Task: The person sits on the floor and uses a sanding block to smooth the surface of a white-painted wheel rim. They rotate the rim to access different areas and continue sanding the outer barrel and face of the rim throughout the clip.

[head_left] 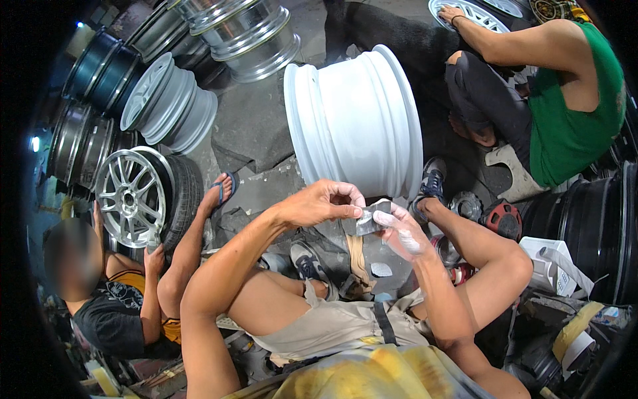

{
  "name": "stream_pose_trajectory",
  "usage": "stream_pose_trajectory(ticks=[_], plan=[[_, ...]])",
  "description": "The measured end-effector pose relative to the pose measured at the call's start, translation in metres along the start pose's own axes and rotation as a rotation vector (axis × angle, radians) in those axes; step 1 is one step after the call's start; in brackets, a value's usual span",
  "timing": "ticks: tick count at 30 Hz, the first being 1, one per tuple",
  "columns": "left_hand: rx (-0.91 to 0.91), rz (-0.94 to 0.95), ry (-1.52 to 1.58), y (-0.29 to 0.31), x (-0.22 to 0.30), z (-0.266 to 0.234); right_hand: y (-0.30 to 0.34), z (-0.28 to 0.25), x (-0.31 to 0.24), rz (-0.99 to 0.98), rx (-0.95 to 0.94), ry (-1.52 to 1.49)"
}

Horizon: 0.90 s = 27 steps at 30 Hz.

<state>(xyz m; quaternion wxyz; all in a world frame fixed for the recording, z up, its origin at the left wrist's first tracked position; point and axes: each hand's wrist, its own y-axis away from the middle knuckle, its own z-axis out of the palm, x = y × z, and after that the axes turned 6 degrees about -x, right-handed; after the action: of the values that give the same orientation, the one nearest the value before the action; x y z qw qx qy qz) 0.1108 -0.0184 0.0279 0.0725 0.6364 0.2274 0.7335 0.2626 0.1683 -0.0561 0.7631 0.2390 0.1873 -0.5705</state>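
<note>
Between my hands, over my lap, is a small dark grey piece of sandpaper with white dust on it. My left hand pinches its left edge between thumb and fingertips. Gripping the right side is my right hand, its fingers coated in white powder. Just beyond them a white wheel rim lies on its side on the floor, apart from both hands. A pale scrap rests on the floor below the sandpaper.
At left, a person holds a silver spoked wheel with a tyre. A person in green touches another white rim at right. Stacked rims stand behind; a dark animal is beyond the white rim. Tyres line the right.
</note>
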Motion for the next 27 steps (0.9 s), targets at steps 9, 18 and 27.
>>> stream_pose_trajectory(ticks=[9,18,27], plan=[[-0.169,0.114,0.017,0.003,0.001,-0.001,0.008,0.017,-0.009,0.174,-0.196,-0.134],[-0.103,0.137,-0.32,0.016,0.006,-0.011,0.001,0.026,-0.003,0.065,0.015,0.525],[0.98,0.258,-0.857,-0.007,0.049,-0.102,-0.046,0.039,-0.029,-0.428,0.418,1.246]])
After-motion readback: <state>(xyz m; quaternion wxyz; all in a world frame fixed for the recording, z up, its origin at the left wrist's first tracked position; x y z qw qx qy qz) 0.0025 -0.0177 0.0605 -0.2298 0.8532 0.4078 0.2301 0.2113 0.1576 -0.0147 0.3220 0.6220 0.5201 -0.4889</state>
